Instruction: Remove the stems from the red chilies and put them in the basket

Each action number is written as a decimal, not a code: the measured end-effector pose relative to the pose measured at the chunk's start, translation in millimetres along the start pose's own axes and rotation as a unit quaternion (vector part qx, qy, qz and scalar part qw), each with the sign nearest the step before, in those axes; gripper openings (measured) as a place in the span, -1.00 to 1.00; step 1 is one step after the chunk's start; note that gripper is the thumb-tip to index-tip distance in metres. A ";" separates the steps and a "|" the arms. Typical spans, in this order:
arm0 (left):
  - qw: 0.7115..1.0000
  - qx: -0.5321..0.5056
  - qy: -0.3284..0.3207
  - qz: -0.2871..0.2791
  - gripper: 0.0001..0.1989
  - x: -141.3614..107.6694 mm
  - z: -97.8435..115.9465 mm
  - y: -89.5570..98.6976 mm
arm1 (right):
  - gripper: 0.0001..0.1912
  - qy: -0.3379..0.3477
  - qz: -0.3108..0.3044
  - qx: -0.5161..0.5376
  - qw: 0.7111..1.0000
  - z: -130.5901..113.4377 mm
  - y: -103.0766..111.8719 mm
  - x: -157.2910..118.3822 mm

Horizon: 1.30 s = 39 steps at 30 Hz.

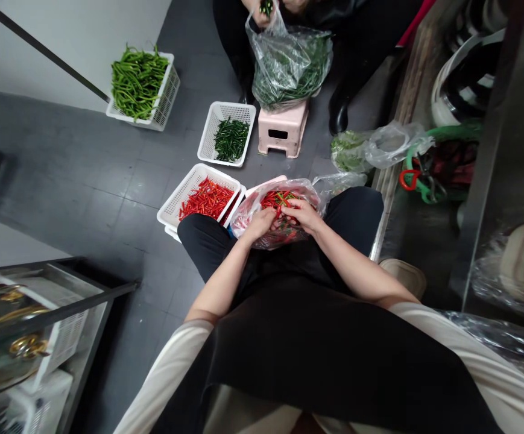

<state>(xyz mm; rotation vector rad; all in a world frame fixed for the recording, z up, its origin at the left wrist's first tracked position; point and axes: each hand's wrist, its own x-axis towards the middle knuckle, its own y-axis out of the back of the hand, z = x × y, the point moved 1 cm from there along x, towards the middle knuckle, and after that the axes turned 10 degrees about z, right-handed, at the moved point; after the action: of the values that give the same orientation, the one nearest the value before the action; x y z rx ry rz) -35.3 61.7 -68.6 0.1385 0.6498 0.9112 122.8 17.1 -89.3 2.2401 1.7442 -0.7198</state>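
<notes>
Between my knees, a clear plastic bag (309,191) of red chilies (273,199) lies open, some with green stems. My left hand (262,223) is over the left part of the bag, its fingers closed on a red chili. My right hand (301,215) meets it from the right, with thumb and fingers pinched on chilies at their stems. The fingertips of both hands are close together. Left of the bag, a white basket (171,208) holds loose red chilies (206,199), with another basket beneath it.
Ahead are a white basket (207,129) of green chilies, a crate (167,96) of long green beans or peppers and a pink stool (282,134) bearing a bagged green heap. Another person's hand (262,17) is above it. Metal shelving (483,181) stands right.
</notes>
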 end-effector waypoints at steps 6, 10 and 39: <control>0.997 -0.016 -0.070 -0.014 -0.69 1.2 -7.7 -2.9 | -0.70 -0.040 -0.037 -0.006 0.998 -2.9 -1.0 -0.3; 0.988 -0.064 -0.122 -0.073 -0.62 -2.9 -9.7 -2.0 | -0.76 -0.179 -0.123 0.127 0.968 -5.6 1.9 -4.5; 0.991 0.032 -0.019 0.127 -0.77 -6.5 -10.2 -29.4 | -0.86 -0.153 0.096 0.207 0.962 13.3 -15.0 1.5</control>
<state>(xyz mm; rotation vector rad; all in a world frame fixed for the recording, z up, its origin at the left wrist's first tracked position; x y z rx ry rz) -23.8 36.9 -84.8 0.3006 0.6345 1.1309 105.5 16.5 -99.5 2.3404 1.3012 -1.4049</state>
